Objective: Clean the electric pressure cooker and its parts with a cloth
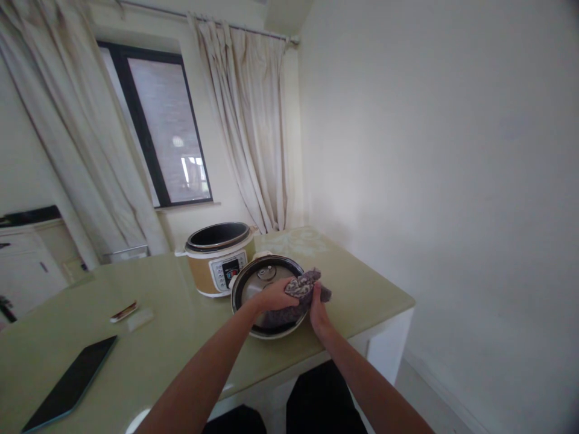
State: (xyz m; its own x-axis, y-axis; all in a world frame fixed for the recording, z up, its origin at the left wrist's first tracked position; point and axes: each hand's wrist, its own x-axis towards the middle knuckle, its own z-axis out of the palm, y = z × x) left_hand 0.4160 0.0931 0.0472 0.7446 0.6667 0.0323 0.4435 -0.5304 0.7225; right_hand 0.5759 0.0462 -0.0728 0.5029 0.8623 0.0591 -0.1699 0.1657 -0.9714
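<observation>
A pressure cooker lid (253, 289) lies with its metal inner side up near the table's front edge. Over its right part, a grey-purple patterned cloth (305, 288) is bunched between my two hands. My left hand (275, 295) reaches across the lid, its fingers closed on the cloth. At the lid's right rim, my right hand (319, 310) grips the cloth's other side. Just behind the lid stands the white and gold electric pressure cooker (201, 274), its top uncovered and a dark pot inside. Its control panel faces me.
On the pale green table (181, 337) a dark tablet (72, 383) lies at the left, with a small narrow white-and-brown item (124, 311) beyond it. A wall (429, 181) rises along the right. Curtains (253, 120) and a window (167, 126) are behind the table.
</observation>
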